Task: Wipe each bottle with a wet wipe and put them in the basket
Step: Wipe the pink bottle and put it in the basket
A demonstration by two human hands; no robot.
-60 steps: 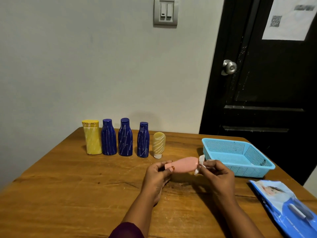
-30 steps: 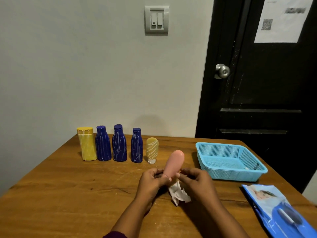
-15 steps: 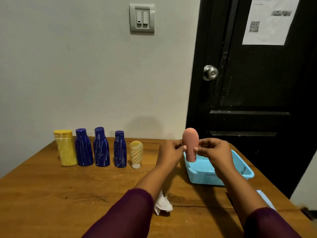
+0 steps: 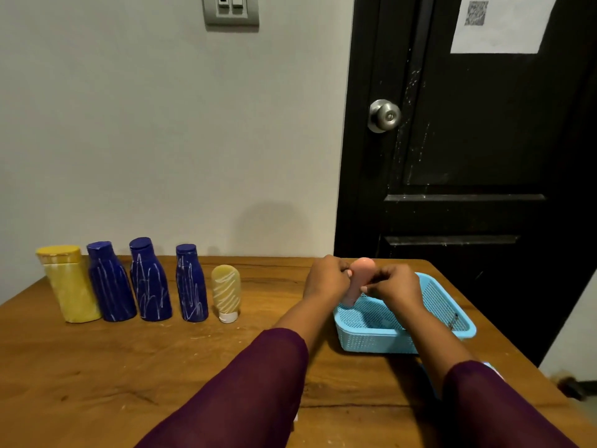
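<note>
Pink bottle (image 4: 355,284) at blue basket (image 4: 371,345)

Two sleeves of deep purple cloth are worn. The left sleeve (image 4: 245,392) is seen as a broad, smooth tube of fine, slightly sheer weave with a faint sheen, and it is ended by a plain rounded hem part-way along the forearm. The right sleeve (image 4: 491,412) is made of the same cloth and finished in the same way, its hem lying nearer. Beyond both hems the forearms are left uncovered. The left grip (image 4: 326,279) and the right grip (image 4: 395,286) are bare; the fingernails are too blurred to be described.
</note>
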